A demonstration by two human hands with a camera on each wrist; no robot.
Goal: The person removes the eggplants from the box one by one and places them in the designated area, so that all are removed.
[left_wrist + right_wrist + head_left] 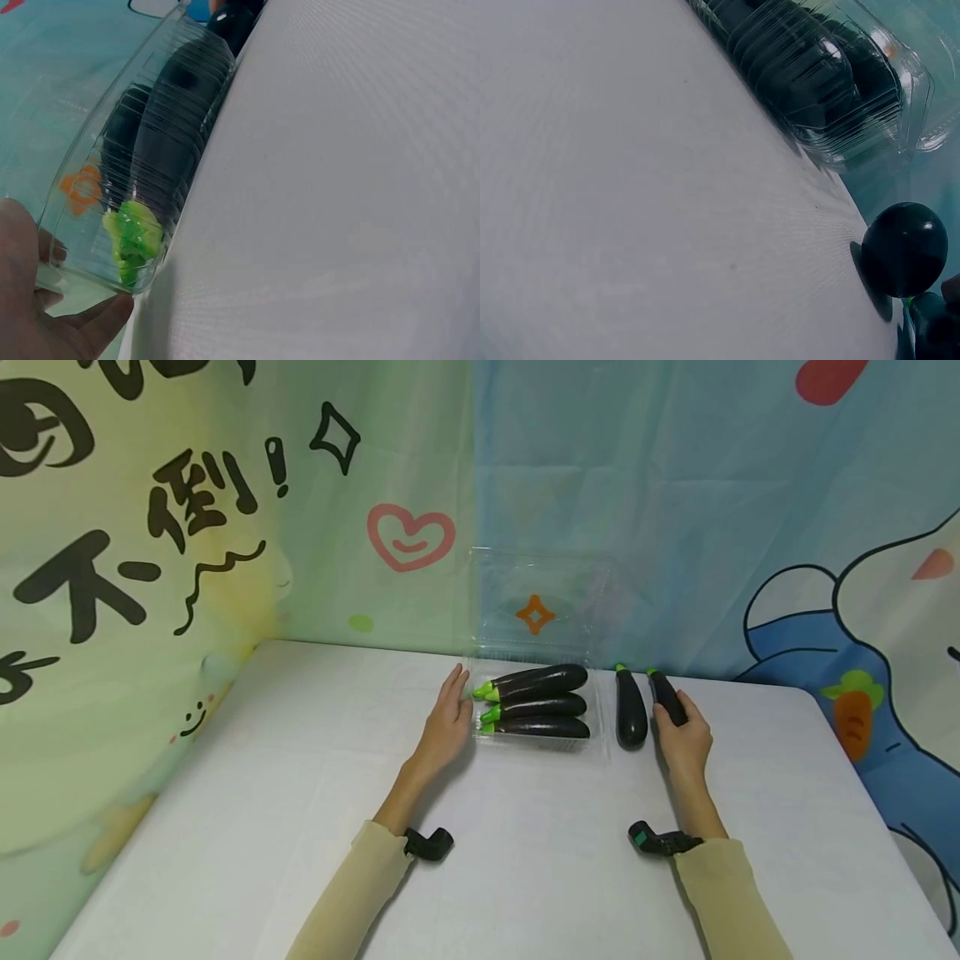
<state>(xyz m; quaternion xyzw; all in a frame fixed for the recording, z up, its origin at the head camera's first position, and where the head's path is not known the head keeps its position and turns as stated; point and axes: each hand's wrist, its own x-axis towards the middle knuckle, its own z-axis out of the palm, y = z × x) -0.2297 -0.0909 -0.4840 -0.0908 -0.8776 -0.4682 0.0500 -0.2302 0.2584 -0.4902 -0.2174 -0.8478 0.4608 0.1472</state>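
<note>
A clear plastic box (600, 714) with its lid (547, 581) raised holds several dark eggplants (543, 705), their green stems toward the left. My left hand (447, 722) rests against the box's left end with its fingers extended. In the left wrist view, the fingertips (112, 319) are right at the box's corner. To the right of the box, a loose eggplant (632, 710) lies on the table. Just beyond it, my right hand (686, 739) grips another eggplant (666, 695) between thumb and fingers, its stem pointing away. Only a sliver of that hand shows in the right wrist view.
A white table (525, 860) lies under everything. Behind it hangs a printed cloth backdrop (637, 510), close to the table's far edge and the raised lid. Both wrists wear black cameras (431, 845) below the hands.
</note>
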